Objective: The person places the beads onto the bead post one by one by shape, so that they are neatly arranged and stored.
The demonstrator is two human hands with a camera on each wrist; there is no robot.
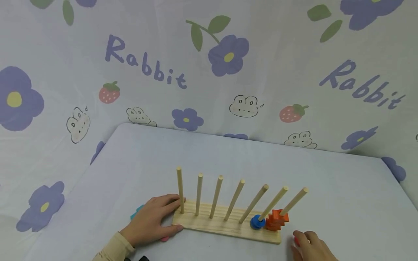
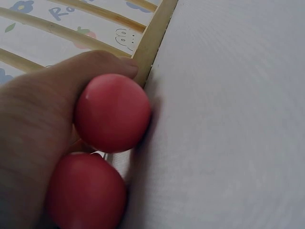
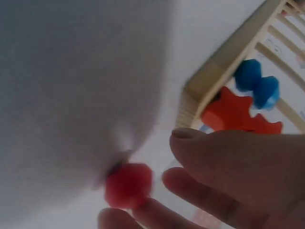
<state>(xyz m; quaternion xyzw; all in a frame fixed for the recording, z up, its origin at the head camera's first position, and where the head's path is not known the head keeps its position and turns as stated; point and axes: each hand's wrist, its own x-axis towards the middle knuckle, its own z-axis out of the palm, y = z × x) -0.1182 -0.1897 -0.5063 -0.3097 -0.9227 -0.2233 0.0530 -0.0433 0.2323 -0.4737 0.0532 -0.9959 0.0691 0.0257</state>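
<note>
A wooden base (image 1: 225,226) carries seven upright pegs (image 1: 216,196). A blue bead (image 1: 257,221) sits at the foot of the sixth peg, and orange star pieces (image 1: 277,219) are stacked on the seventh. My left hand (image 1: 176,214) rests flat against the base's left end, fingers straight by the first peg. Beneath it lie two red balls (image 2: 112,112), with my thumb (image 2: 95,62) lying over the upper one beside the base edge (image 2: 152,43). My right hand (image 1: 298,240) is at the base's right end. Its fingertips (image 3: 152,205) touch a small red piece (image 3: 128,185), while the thumb (image 3: 190,138) stays apart from it.
A teal piece (image 1: 137,212) pokes out behind my left hand. The pale table (image 1: 343,203) meets a flower-and-rabbit printed cloth (image 1: 209,72) hung behind and to the left. The table's rounded edge (image 1: 107,145) runs along the left.
</note>
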